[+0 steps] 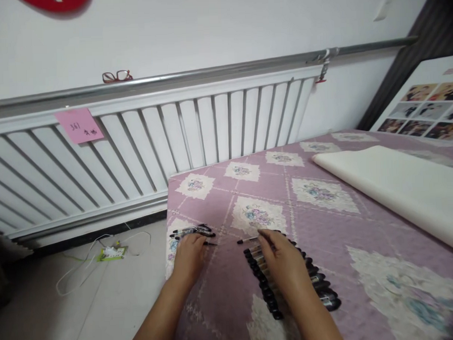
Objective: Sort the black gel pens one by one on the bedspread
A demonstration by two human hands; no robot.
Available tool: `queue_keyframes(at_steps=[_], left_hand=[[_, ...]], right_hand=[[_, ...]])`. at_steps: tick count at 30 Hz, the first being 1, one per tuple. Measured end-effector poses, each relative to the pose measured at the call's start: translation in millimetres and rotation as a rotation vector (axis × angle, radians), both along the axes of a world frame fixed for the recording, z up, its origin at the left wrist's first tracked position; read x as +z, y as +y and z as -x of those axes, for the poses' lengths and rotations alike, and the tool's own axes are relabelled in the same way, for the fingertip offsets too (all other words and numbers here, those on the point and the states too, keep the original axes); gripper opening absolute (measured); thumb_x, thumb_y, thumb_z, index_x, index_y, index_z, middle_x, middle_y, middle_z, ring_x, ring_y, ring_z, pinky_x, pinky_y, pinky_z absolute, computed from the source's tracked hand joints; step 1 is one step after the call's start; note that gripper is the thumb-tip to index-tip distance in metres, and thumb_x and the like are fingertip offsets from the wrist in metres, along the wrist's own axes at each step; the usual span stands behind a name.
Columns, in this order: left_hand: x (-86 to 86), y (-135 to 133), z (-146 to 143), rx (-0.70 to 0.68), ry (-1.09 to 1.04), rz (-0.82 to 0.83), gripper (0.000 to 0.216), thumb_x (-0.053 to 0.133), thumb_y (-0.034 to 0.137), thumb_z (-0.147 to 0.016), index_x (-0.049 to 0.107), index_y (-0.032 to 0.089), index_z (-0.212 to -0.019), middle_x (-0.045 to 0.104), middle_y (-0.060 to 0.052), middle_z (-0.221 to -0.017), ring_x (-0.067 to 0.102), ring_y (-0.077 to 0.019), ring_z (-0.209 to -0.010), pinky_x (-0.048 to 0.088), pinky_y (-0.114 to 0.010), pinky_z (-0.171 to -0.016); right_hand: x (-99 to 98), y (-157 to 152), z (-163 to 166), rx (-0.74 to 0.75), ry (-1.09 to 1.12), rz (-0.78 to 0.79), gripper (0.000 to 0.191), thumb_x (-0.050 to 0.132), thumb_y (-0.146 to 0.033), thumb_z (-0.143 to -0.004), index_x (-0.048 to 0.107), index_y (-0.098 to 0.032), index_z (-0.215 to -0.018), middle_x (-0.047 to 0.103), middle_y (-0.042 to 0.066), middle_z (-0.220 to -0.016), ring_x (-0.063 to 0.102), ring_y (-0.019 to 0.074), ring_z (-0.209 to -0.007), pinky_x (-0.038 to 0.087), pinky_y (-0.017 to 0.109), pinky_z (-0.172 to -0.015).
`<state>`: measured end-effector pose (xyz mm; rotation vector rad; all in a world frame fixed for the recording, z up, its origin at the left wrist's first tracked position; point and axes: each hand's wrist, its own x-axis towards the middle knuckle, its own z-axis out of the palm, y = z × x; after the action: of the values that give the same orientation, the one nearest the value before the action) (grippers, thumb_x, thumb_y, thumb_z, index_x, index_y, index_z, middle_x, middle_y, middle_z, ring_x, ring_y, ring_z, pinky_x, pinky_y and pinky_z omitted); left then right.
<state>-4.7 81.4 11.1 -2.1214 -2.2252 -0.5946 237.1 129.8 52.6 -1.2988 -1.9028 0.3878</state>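
Note:
My left hand (188, 258) rests on the purple patterned bedspread (325, 221) near the bed's corner, fingers curled down beside a small bundle of black-capped pens (193, 232); one pen shows under its fingertips. My right hand (283, 262) lies over a long row of several black-capped pens (319, 286) laid side by side, its fingertips pinched at a single pen (247, 239) at the row's far end. The palm hides the row's middle.
A white radiator (136, 148) with a pink note (79, 125) and a metal pipe run along the wall. Red glasses (117, 76) sit on the pipe. A white rolled sheet (398, 189) lies on the bed at right. A power strip with cords (111, 252) lies on the floor.

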Motion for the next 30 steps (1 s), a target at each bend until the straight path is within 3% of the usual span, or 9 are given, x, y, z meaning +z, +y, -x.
queue_keyframes(at_steps=[6, 11, 18, 24, 28, 30], left_hand=[[-4.3, -1.5, 4.2, 0.019, 0.014, 0.048, 0.025, 0.053, 0.022, -0.086, 0.065, 0.027, -0.108, 0.064, -0.004, -0.107, 0.052, -0.0234, -0.104, 0.038, -0.04, -0.093], [-4.7, -2.6, 5.3, 0.021, -0.017, 0.071, 0.021, 0.055, 0.023, -0.086, 0.067, 0.03, -0.102, 0.063, -0.003, -0.095, 0.053, -0.0222, -0.097, 0.037, -0.039, -0.089], [0.8, -0.6, 7.9, -0.036, -0.101, 0.081, 0.018, 0.053, 0.021, -0.086, 0.07, 0.025, -0.092, 0.061, -0.005, -0.088, 0.053, -0.0211, -0.089, 0.039, -0.033, -0.081], [6.4, 2.1, 6.3, -0.072, -0.124, 0.115, 0.019, 0.053, 0.02, -0.086, 0.069, 0.027, -0.094, 0.062, -0.004, -0.089, 0.054, -0.0212, -0.09, 0.039, -0.033, -0.082], [7.6, 2.0, 4.7, -0.122, -0.169, 0.124, 0.02, 0.052, 0.019, -0.086, 0.069, 0.026, -0.094, 0.061, -0.004, -0.089, 0.054, -0.0199, -0.09, 0.039, -0.032, -0.081], [8.4, 1.2, 3.3, -0.13, -0.187, 0.112, 0.02, 0.051, 0.018, -0.087, 0.069, 0.025, -0.092, 0.061, -0.004, -0.089, 0.054, -0.0198, -0.089, 0.039, -0.032, -0.08]], right_hand=[[7.7, -10.1, 33.3, 0.153, -0.102, 0.019, 0.028, 0.041, -0.028, -0.089, 0.063, -0.018, -0.104, 0.069, 0.008, -0.098, 0.063, 0.0214, -0.094, 0.048, 0.035, -0.084], [7.7, -15.7, 52.2, 0.184, -0.196, 0.091, 0.027, 0.042, -0.025, -0.089, 0.062, -0.021, -0.106, 0.068, 0.007, -0.099, 0.062, 0.0213, -0.094, 0.048, 0.034, -0.083], [-5.8, -14.0, 74.0, 0.23, -0.264, 0.151, 0.025, 0.043, -0.021, -0.088, 0.063, -0.021, -0.104, 0.068, 0.007, -0.098, 0.062, 0.0203, -0.093, 0.047, 0.032, -0.083], [-16.1, -12.0, 90.9, 0.216, -0.341, 0.21, 0.026, 0.045, -0.016, -0.086, 0.065, -0.018, -0.102, 0.067, 0.009, -0.098, 0.063, 0.0229, -0.093, 0.048, 0.033, -0.082], [-25.2, -7.0, 96.6, 0.222, -0.299, 0.22, 0.031, 0.048, -0.011, -0.082, 0.063, -0.018, -0.108, 0.066, 0.01, -0.104, 0.061, 0.0227, -0.098, 0.046, 0.032, -0.086], [-30.3, -3.4, 97.4, 0.238, -0.276, 0.235, 0.03, 0.049, -0.01, -0.079, 0.064, -0.019, -0.102, 0.066, 0.008, -0.099, 0.061, 0.022, -0.095, 0.046, 0.031, -0.084]])
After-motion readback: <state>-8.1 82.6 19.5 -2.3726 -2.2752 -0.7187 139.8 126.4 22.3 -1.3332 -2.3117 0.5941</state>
